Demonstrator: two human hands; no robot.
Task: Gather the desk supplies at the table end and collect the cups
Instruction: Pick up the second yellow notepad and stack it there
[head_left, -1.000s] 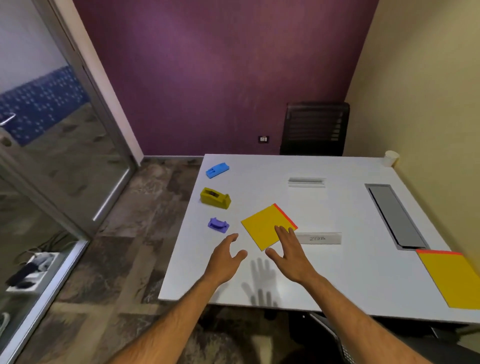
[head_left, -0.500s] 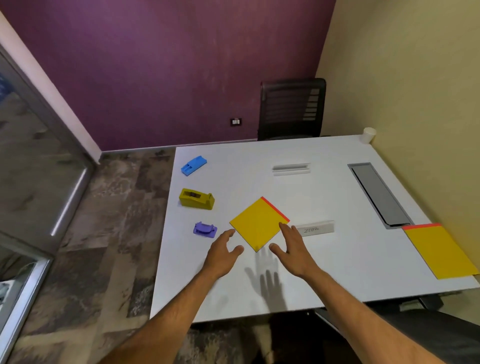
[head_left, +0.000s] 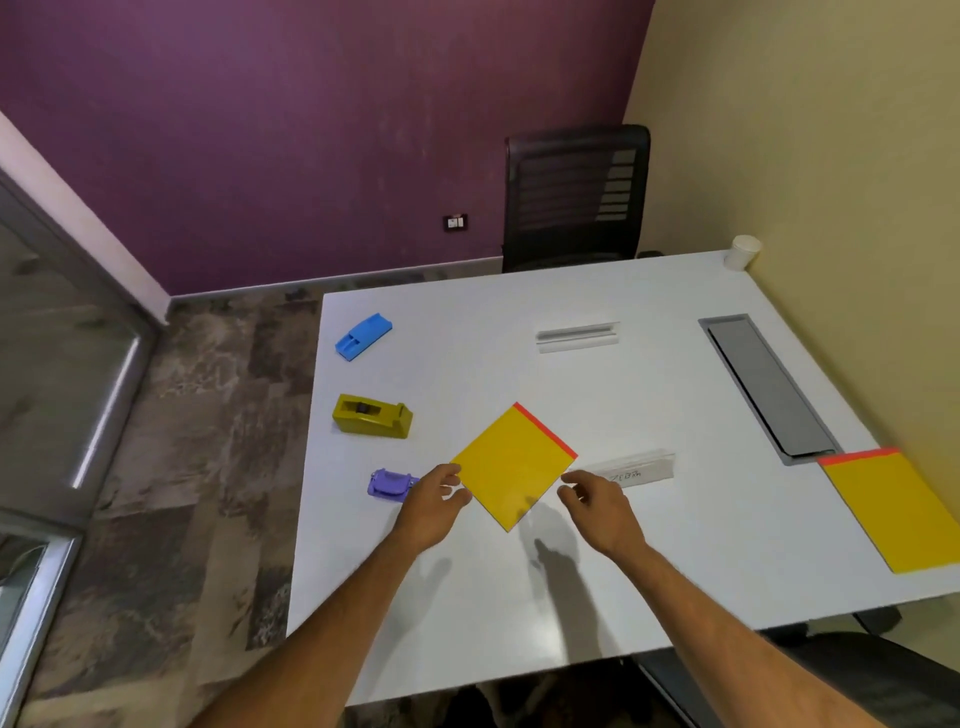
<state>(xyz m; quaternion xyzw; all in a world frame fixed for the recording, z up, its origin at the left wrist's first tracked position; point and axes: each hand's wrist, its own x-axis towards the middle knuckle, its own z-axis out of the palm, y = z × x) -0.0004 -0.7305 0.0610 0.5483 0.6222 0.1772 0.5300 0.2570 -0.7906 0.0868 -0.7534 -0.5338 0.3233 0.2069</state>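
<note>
My left hand (head_left: 434, 501) & right hand (head_left: 597, 506) are both open w/ nothing in them, the yellow pad (head_left: 511, 465) flat on the desk (head_left: 467, 613) right between them, so I think I should slide fingers under its 2 side corners, then lift it level.

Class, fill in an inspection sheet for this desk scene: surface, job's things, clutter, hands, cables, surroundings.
Surface: white table, grey cable tray set in it.
Job's things: blue stapler, yellow tape dispenser, purple item, yellow pad, second yellow pad, paper cup at the far corner.
Clutter: two white name holders.
Hands: left hand and right hand open, at the pad's edges.
Cables: nothing seen.
Surroundings: black chair, purple wall.
</note>
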